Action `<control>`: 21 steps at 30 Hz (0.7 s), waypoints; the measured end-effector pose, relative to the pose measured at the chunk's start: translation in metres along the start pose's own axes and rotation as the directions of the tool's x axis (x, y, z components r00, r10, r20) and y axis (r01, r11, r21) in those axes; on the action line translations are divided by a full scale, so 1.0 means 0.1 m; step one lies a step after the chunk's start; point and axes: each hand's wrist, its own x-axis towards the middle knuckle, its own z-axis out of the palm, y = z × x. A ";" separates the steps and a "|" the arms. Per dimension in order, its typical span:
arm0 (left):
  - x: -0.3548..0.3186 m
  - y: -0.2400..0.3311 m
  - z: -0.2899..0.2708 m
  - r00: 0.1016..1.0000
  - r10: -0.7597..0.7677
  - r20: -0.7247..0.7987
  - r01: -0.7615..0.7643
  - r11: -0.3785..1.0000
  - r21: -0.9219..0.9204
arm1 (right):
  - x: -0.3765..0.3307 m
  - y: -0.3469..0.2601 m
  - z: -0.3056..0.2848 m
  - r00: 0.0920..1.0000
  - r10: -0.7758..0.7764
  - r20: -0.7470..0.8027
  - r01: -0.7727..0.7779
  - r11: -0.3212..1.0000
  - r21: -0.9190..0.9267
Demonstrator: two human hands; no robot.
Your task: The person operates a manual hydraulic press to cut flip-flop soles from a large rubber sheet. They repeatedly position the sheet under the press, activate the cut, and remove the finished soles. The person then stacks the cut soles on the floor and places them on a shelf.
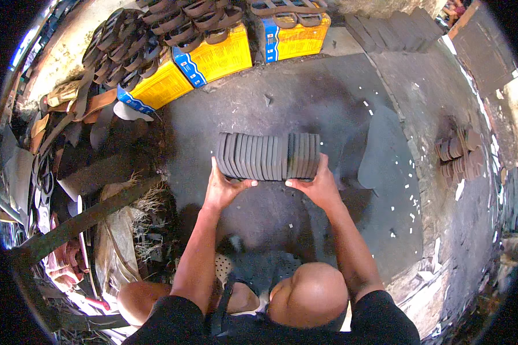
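Between my two hands is a row of dark grey sole-like slabs (252,156), standing on edge and pressed face to face, with a slight gap or step right of the middle. My left hand (223,188) is closed on the row's left end, its thumb along the near lower edge. The right end is gripped by my right hand (317,187), thumb likewise along the near edge. The far fingers of both hands are hidden behind the slabs. Below the row lies a dark work surface (259,215); whether the slabs touch it I cannot tell.
Yellow and blue boxes (218,56) stand at the back, heaped with dark strapped sandals (184,20). More slabs (394,31) lean at the far right. Small brown pieces (460,154) lie right, near a flat grey sheet (380,149). A dark beam (86,221) and scraps crowd the left.
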 end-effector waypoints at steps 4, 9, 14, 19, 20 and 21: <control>-0.01 -0.09 0.01 0.985 -0.096 0.145 0.105 0.993 -0.060 | -0.01 0.08 -0.04 0.994 -0.099 -0.035 0.100 0.994 0.046; 0.06 -0.29 -0.07 0.987 -0.083 0.137 0.068 0.992 0.108 | -0.01 0.08 -0.04 0.997 0.027 0.078 -0.030 0.999 0.041; 0.06 -0.18 -0.04 0.968 0.131 0.213 -0.195 0.928 0.316 | 0.09 0.22 -0.07 0.998 0.001 0.060 0.004 0.997 -0.081; 0.03 -0.05 0.00 0.977 -0.131 -0.165 0.173 0.948 0.268 | 0.20 -0.06 -0.18 0.905 0.402 0.136 -0.346 0.885 -0.311; 0.04 -0.28 0.06 0.974 -0.188 -0.128 0.223 0.903 0.368 | 0.22 0.14 -0.04 0.907 0.397 0.141 -0.336 0.884 -0.327; 0.03 -0.47 0.10 0.963 -0.251 -0.100 0.269 0.843 0.466 | 0.25 0.29 0.08 0.907 0.393 0.150 -0.325 0.882 -0.342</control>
